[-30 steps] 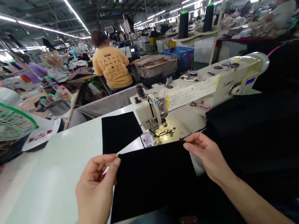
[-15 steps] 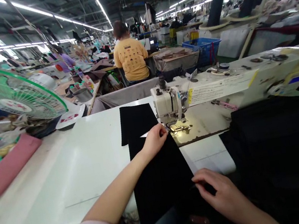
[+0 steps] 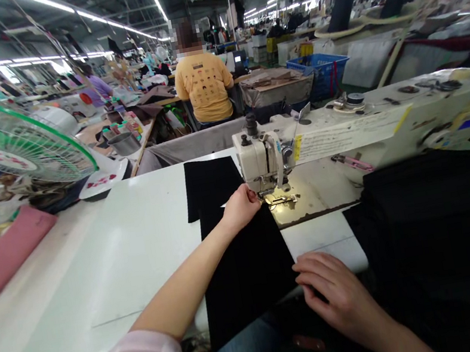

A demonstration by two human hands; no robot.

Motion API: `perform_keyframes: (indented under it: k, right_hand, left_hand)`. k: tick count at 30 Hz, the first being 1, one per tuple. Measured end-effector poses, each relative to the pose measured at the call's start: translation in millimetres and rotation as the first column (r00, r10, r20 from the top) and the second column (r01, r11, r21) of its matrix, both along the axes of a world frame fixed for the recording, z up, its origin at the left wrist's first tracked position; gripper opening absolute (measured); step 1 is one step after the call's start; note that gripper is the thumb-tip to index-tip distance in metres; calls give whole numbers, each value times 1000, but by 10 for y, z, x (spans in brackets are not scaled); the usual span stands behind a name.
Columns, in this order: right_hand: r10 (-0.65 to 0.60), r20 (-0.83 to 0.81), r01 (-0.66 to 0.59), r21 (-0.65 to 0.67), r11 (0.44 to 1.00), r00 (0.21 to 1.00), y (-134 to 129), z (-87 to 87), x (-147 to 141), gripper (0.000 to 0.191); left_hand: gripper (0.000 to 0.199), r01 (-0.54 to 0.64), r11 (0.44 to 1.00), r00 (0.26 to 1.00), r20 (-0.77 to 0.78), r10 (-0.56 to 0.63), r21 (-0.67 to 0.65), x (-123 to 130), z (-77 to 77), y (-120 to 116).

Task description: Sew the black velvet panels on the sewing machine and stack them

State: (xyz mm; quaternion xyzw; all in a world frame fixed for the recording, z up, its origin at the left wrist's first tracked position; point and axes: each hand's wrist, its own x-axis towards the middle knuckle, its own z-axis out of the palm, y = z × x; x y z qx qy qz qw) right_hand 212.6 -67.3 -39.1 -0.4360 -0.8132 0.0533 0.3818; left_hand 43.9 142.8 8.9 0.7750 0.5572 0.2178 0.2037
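One flat, black fabric panel (image 3: 248, 277) overhangs the front edge of the pale, smooth counter (image 3: 141, 241), its near right corner at the loosely curled right hand (image 3: 337, 291); whether that pinches the cloth, I cannot tell. Farther in, the left hand (image 3: 241, 206) pinches the panel's far right corner just beside the stitching end of the cream metal sewing machine (image 3: 260, 162), where keeping the edge flat and straight and the fingers well clear would likely serve best. Another black fabric piece (image 3: 209, 182) lies near the counter's far edge.

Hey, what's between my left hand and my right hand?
In the head view, a black cloth panel fills the stretch between your left hand and right hand.
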Motion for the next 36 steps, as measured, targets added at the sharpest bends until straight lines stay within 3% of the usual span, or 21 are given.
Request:
perform_keyframes:
  k: [2, 4, 6, 8, 10, 11, 20, 29, 32, 36]
  right_hand:
    - [18, 23, -18, -3, 1000, 1000, -17, 28, 21, 24]
    - [33, 36, -33, 3, 999, 999, -29, 61, 38, 25]
    - [41, 43, -41, 2, 999, 998, -23, 92, 48, 24]
    - [37, 48, -36, -9, 999, 998, 14, 114, 51, 24]
    - [21, 51, -20, -26, 999, 998, 90, 125, 45, 26]
    - [13, 52, -11, -31, 999, 999, 143, 128, 40, 28]
    - [-104, 117, 109, -40, 993, 988, 723, 143, -44, 20]
    - [-208, 170, 216, -30, 976, 963, 1223, 153, -91, 17]
    - [-232, 156, 236, -5, 972, 960, 1180, 226, -129, 16]
    - [-284, 50, 280, 76, 957, 958, 683, 521, -48, 23]
  left_hand:
    - [17, -37, 996, 999, -19, 38, 80, -23, 60, -222]
    - [18, 33, 985, 999, -43, -26, 172, -70, 90, -575]
    - [10, 292, 938, 956, -74, -283, 188, -145, 68, -983]
    - [3, 578, 804, 816, -87, -572, 138, -241, 5, -1325]
    - [15, 669, 725, 742, -101, -663, 161, -336, -68, -1498]
    - [22, 672, 717, 739, -110, -664, 187, -374, -96, -1511]
    - [21, 704, 656, 707, -179, -684, 271, -417, -78, -805]
    - [25, 641, 714, 764, -147, -628, 283, -429, -139, -254]
    - [27, 628, 734, 778, -176, -603, 259, -411, -99, -106]
    - [31, 584, 778, 808, -263, -528, 233, -366, -102, -130]
